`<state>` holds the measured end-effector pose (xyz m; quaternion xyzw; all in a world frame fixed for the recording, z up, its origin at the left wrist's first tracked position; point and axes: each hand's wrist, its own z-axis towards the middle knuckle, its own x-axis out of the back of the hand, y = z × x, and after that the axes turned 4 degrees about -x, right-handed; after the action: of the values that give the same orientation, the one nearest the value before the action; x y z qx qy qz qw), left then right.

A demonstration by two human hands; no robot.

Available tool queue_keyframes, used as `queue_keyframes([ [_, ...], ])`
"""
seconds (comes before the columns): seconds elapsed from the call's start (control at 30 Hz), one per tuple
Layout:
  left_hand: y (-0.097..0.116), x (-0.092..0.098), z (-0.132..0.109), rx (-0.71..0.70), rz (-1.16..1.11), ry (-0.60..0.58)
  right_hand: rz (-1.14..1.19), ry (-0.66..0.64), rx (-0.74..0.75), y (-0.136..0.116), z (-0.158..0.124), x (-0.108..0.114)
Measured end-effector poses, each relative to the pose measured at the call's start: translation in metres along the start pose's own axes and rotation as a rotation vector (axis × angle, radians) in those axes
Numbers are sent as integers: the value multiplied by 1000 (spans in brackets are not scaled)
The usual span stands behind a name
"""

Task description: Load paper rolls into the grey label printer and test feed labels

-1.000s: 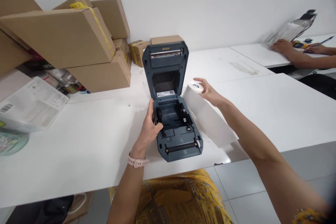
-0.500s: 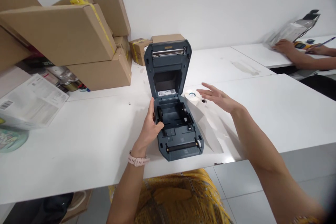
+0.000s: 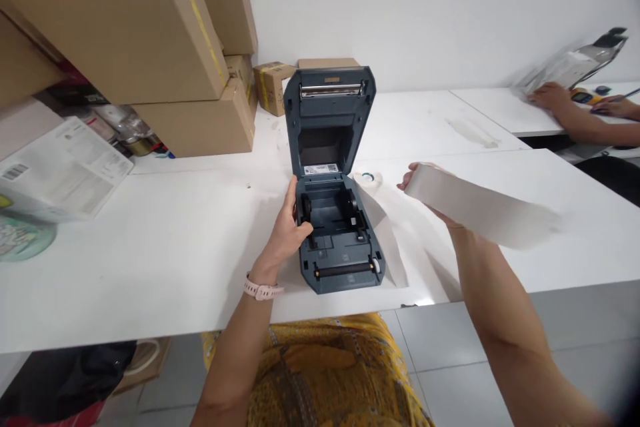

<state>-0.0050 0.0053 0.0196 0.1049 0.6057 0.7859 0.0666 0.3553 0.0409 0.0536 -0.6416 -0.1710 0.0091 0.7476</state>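
Far left: boxes (image 3: 125, 47) stacked. L hand (image 3: 285, 233) clamps printer (image 3: 340, 260) by its left wall, thumb inside, lid up. Just right lies paper roll (image 3: 369, 178) on table (image 3: 150, 260). R hand (image 3: 409, 179), fingers curled, holds paper strip (image 3: 480, 207) raised.

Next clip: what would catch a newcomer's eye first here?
The open grey label printer stands at centre, lid up, the left hand gripping its left wall. Just right of it, the right hand holds up a long white paper strip; stacked cardboard boxes fill the back left.
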Motion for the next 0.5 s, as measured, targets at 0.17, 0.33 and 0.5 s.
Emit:
queue_keyframes([
  [0.17,-3,1,1,-43,20,-16,-380,-479,264,-79,15,-54],
  [0.33,-7,1,2,-35,-19,-5,-970,-586,368,-82,48,-118],
  [0.5,-8,-3,3,-1,-13,47,-1168,-605,403,-53,50,-135],
])
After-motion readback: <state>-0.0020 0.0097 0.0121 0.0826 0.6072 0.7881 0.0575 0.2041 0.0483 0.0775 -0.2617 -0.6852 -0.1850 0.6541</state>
